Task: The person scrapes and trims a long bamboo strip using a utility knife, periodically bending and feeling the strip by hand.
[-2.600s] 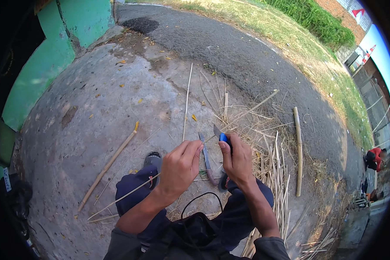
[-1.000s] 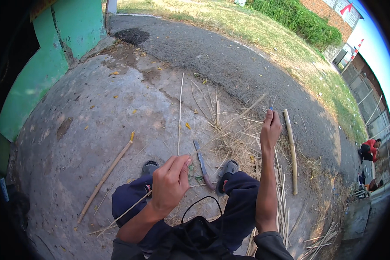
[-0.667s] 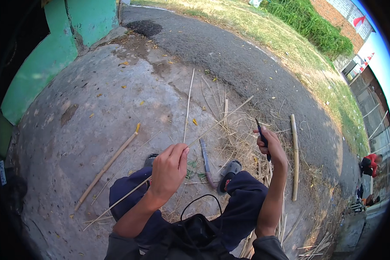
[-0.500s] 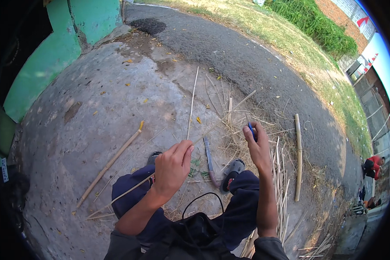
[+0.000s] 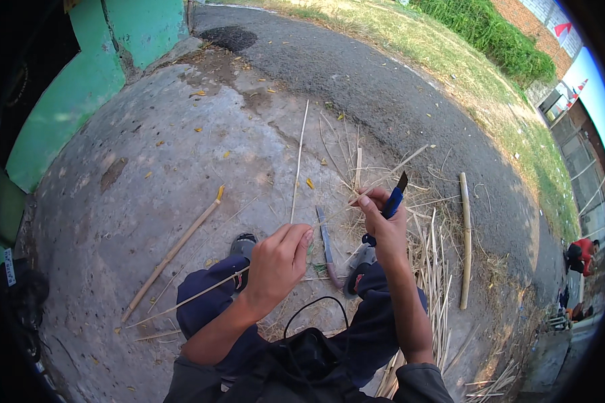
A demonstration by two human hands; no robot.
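Blue-handled knife (image 5: 393, 202) sits in right hand (image 5: 388, 232), left hand (image 5: 275, 266) gripping a pale strip (image 5: 215, 285)

Bright sun lights the grass (image 5: 480, 101), shade covers the concrete (image 5: 188, 154), and fisheye distortion bends edges.

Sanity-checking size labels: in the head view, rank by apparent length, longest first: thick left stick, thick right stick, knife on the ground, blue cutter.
1. Thick left stick
2. Thick right stick
Unranked: knife and blue cutter; the right hand partly covers the cutter, which is also nearer the camera.
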